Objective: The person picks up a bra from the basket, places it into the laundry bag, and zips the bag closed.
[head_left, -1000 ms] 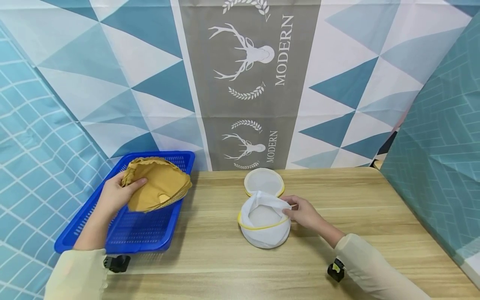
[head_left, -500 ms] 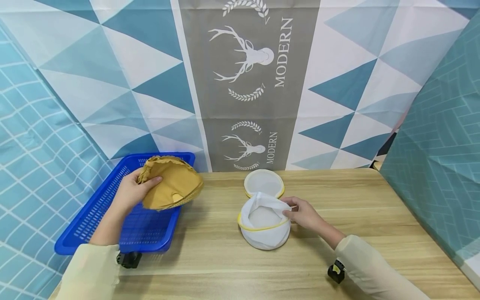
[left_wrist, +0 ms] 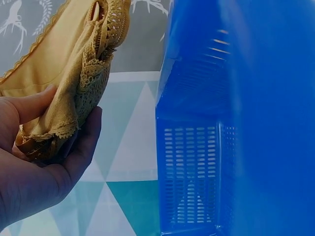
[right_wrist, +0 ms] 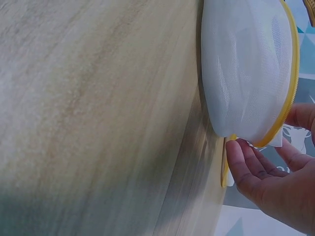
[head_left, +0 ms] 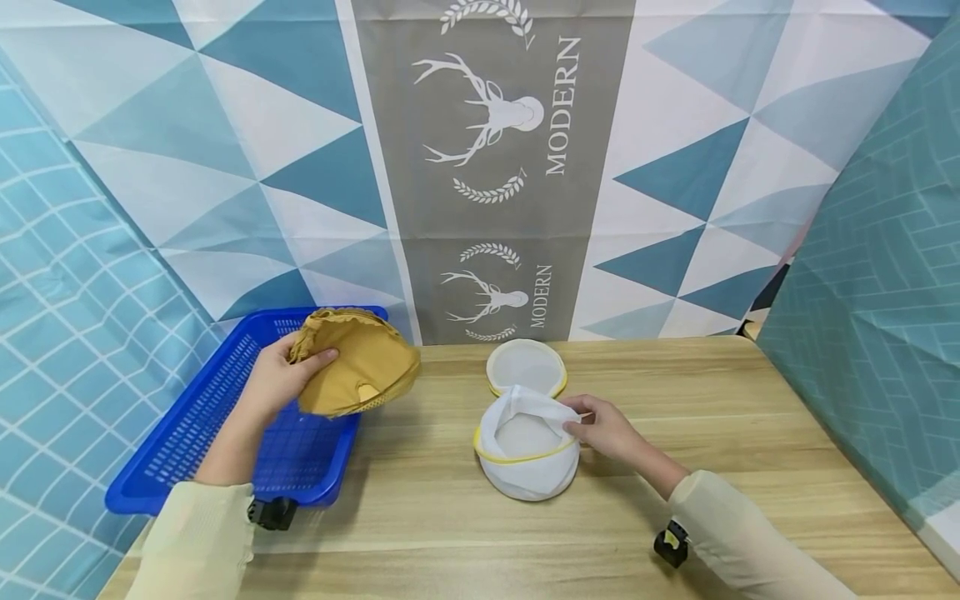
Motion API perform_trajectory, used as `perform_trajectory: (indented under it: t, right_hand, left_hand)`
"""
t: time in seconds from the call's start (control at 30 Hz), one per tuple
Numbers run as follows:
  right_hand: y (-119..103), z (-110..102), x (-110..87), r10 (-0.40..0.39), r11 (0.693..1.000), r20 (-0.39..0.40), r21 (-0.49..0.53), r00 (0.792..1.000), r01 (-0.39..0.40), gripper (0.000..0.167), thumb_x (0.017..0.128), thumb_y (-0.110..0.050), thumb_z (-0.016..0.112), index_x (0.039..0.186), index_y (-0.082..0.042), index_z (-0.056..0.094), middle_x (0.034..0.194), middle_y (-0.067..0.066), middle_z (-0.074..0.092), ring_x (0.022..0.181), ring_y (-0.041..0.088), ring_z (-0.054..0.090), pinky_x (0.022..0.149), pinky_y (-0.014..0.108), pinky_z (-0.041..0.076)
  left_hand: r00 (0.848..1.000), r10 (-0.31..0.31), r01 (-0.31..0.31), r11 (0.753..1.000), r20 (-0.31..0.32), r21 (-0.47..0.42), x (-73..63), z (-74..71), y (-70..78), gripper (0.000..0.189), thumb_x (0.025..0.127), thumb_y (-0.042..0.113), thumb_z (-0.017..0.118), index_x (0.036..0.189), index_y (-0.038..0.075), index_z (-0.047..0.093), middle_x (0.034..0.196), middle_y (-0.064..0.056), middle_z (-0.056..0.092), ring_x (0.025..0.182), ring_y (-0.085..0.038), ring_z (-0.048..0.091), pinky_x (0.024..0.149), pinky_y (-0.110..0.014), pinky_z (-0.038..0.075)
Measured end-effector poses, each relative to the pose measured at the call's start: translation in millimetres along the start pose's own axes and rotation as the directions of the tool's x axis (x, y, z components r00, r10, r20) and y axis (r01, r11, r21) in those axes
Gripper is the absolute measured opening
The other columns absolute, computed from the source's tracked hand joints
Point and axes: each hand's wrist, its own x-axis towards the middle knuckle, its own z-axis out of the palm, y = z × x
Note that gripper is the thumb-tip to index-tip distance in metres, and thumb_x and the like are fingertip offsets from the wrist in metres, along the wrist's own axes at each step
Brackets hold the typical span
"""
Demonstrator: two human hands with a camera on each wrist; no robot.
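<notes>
In the head view my left hand (head_left: 281,379) grips a mustard-yellow bra (head_left: 363,358) by its gathered end, with the thumb on its inner face. The bra is folded and hangs over the right rim of the blue basket; its lace side (left_wrist: 93,81) shows in the left wrist view. To the right, a round white mesh laundry bag (head_left: 528,479) with a yellow zip stands on the table, its top unzipped. My right hand (head_left: 607,429) pinches the bag's rim at the right, the thumb on top. In the right wrist view, its fingers (right_wrist: 241,164) curl beside the zip.
A blue perforated basket (head_left: 333,479) stands at the left of the wooden table (head_left: 420,533). Behind the laundry bag lies its round mesh lid (head_left: 527,365), edged in yellow. Patterned cloth screens (head_left: 675,208) enclose the back and both sides.
My left hand has carried the bra to the right, from over the basket to its right rim. The right hand and the laundry bag stay in place.
</notes>
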Motion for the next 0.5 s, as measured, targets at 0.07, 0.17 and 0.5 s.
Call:
perform_trajectory:
  t: [0.07, 0.17, 0.5]
  right_hand:
    - [-0.9, 0.1, -0.3, 0.004, 1.000, 0.000, 0.001, 1.000, -0.004, 0.035, 0.089, -0.009, 0.061, 0.123, -0.002, 0.056, 0.114, 0.016, 0.059, 0.088, 0.017, 0.060, 0.071, 0.031, 0.055]
    - [-2.0, 0.0, -0.6, 0.002, 1.000, 0.001, 0.000, 1.000, -0.002, 0.035, 0.089, -0.009, 0.061, 0.123, -0.001, 0.056, 0.114, 0.016, 0.059, 0.088, 0.017, 0.060, 0.072, 0.032, 0.055]
    - [-3.4, 0.6, -1.6, -0.001, 1.000, -0.003, -0.009, 1.000, 0.001, 0.034, 0.089, -0.009, 0.062, 0.122, -0.002, 0.057, 0.113, 0.016, 0.060, 0.087, 0.017, 0.060, 0.072, 0.033, 0.055]
  left_hand:
    - [1.000, 0.005, -0.005, 1.000, -0.002, 0.001, 0.0, 1.2, 1.1, 0.057, 0.090, 0.037, 0.061, 0.134, 0.002, 0.047, 0.114, -0.027, 0.058, 0.069, 0.000, 0.060, 0.063, -0.025, 0.053]
    - [1.000, 0.010, -0.010, 1.000, -0.002, 0.002, 0.3, 4.5, 2.1, 0.055, 0.090, 0.036, 0.061, 0.132, 0.003, 0.049, 0.113, -0.026, 0.059, 0.070, -0.001, 0.060, 0.064, -0.025, 0.053]
    - [1.000, 0.011, -0.011, 1.000, 0.027, 0.007, 2.2, 17.2, 4.7, 0.058, 0.089, 0.037, 0.062, 0.135, 0.004, 0.047, 0.122, -0.026, 0.057, 0.080, -0.009, 0.060, 0.067, -0.023, 0.052]
